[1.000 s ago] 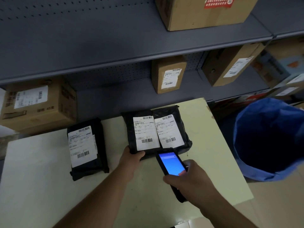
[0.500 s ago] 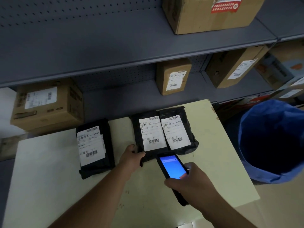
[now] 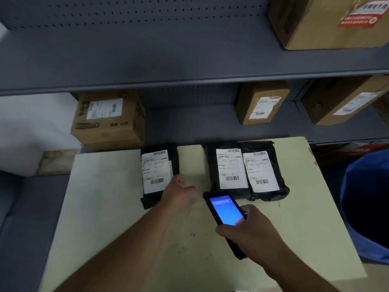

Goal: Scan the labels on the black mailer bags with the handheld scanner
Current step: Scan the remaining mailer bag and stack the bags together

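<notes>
My right hand [image 3: 251, 230] holds the scanner [image 3: 226, 216] with fingers wrapped around its lower body, the blue screen lit and facing up at me. The scanner's top end sits just in front of the middle bag [image 3: 226, 169], near the barcode at the bottom of its white label [image 3: 231, 168]. Touching that bag on its right is the right bag [image 3: 264, 171], its label also facing up. My left hand [image 3: 179, 191] is spread loose, holding nothing, with its fingers [image 3: 175, 179] resting at the lower right edge of the left bag [image 3: 159, 173], which lies apart from the other two. All three bags lie flat on the pale surface [image 3: 117, 203]. Cardboard boxes [image 3: 109, 119] stand on the grey shelf [image 3: 189, 121] behind, and a blue bin [image 3: 366, 203] stands at my right.
</notes>
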Demonstrator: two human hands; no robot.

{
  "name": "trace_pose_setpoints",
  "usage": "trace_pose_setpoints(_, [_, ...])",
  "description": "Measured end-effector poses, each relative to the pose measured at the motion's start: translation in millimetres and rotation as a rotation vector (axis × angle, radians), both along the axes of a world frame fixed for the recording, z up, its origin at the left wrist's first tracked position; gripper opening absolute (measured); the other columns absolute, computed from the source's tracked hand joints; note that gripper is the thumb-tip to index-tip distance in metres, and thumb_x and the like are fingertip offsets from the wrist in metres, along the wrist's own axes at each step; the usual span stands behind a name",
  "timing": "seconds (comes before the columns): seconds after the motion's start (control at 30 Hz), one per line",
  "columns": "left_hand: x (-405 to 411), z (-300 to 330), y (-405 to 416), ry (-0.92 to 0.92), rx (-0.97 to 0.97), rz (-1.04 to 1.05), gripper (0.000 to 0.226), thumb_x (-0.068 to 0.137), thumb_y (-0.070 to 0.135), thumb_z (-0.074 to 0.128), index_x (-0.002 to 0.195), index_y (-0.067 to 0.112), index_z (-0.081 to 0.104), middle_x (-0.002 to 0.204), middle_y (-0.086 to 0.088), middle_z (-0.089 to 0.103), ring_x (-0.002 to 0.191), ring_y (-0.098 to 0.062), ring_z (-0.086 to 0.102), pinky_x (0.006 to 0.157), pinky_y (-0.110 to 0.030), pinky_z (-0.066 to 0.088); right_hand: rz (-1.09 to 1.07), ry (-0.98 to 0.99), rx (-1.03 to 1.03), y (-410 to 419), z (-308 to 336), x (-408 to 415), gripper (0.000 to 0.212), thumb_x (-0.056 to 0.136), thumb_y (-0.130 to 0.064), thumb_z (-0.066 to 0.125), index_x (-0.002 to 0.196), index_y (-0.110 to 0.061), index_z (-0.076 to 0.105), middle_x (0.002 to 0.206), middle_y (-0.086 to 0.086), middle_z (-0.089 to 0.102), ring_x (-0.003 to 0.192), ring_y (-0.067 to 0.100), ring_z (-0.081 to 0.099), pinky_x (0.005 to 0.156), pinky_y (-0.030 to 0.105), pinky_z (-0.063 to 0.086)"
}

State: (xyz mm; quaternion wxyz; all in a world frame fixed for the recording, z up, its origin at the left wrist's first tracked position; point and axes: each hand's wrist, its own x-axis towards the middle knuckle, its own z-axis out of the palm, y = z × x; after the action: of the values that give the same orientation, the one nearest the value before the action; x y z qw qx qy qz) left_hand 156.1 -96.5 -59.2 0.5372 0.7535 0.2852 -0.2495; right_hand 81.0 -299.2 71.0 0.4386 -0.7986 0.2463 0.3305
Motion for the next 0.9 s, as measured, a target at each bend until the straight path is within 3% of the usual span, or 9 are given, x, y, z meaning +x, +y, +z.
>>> trace_pose_setpoints(0.1, [-3, 2, 21, -0.024, 0.000, 0.050, 0.069, 0.094, 0.023, 0.070, 0.155, 0.021, 0.039, 0.134, 0.001, 0.055, 0.096, -0.008, 0.059, 0.062, -0.019, 0.051, 0.035, 0.006, -0.017, 17, 1, -1, 0.042, 0.069, -0.030, 0.084, 0.102, -0.025, 0.058, 0.074, -0.002, 0.066, 0.049, 0.011, 0.058, 0.048, 0.025, 0.049])
trace_pose_setpoints(0.23, [-9, 2, 49, -0.023, 0.127, 0.109, 0.059, 0.091, 0.027, 0.070, 0.145, 0.018, 0.049, 0.140, -0.003, 0.060, 0.109, -0.020, 0.059, 0.082, -0.026, 0.047, 0.084, 0.011, -0.039, 39, 0, 0, 0.043, 0.068, -0.034, 0.084, 0.100, -0.028, 0.056, 0.083, 0.001, 0.066, 0.057, 0.013, 0.062, 0.050, 0.026, 0.051])
trace_pose_setpoints(0.37, [-15, -2, 74, -0.029, 0.186, 0.255, 0.055, 0.090, 0.019, 0.069, 0.142, 0.017, 0.052, 0.135, -0.004, 0.063, 0.105, -0.021, 0.062, 0.083, -0.028, 0.050, 0.131, 0.004, -0.042, 58, -2, 3, 0.043, 0.069, -0.033, 0.085, 0.101, -0.024, 0.057, 0.079, 0.000, 0.066, 0.051, 0.012, 0.058, 0.045, 0.023, 0.046])
trace_pose_setpoints(0.47, [-19, -5, 87, -0.004, 0.330, 0.307, 0.052, 0.089, 0.027, 0.070, 0.137, 0.017, 0.054, 0.133, -0.007, 0.065, 0.110, -0.028, 0.066, 0.092, -0.040, 0.058, 0.155, 0.011, -0.037, 70, -4, 7, 0.044, 0.071, -0.032, 0.086, 0.100, -0.028, 0.053, 0.079, -0.001, 0.067, 0.049, 0.009, 0.058, 0.044, 0.022, 0.047])
trace_pose_setpoints(0.53, [-20, -10, 92, 0.052, 0.405, 0.320, 0.062, 0.087, 0.036, 0.072, 0.142, 0.016, 0.051, 0.138, -0.011, 0.059, 0.121, -0.033, 0.061, 0.098, -0.046, 0.055, 0.161, 0.019, -0.031, 76, -5, 9, 0.044, 0.072, -0.031, 0.086, 0.098, -0.030, 0.050, 0.079, 0.000, 0.068, 0.048, 0.009, 0.058, 0.044, 0.021, 0.048])
trace_pose_setpoints(0.67, [-18, -25, 94, 0.175, 0.369, 0.302, 0.089, 0.081, 0.051, 0.074, 0.155, 0.015, 0.038, 0.150, -0.014, 0.046, 0.135, -0.037, 0.050, 0.107, -0.052, 0.049, 0.159, 0.031, -0.052, 83, -11, 13, 0.044, 0.070, -0.034, 0.085, 0.099, -0.030, 0.053, 0.084, 0.002, 0.070, 0.052, 0.010, 0.061, 0.049, 0.024, 0.050])
trace_pose_setpoints(0.9, [-13, -42, 79, 0.218, 0.282, 0.306, 0.097, 0.064, 0.066, 0.080, 0.140, 0.014, 0.047, 0.132, -0.010, 0.056, 0.120, -0.034, 0.059, 0.100, -0.051, 0.055, 0.113, 0.069, -0.056, 83, -21, 17, 0.049, 0.066, -0.036, 0.086, 0.103, -0.030, 0.054, 0.096, 0.010, 0.073, 0.055, 0.012, 0.064, 0.054, 0.029, 0.053])
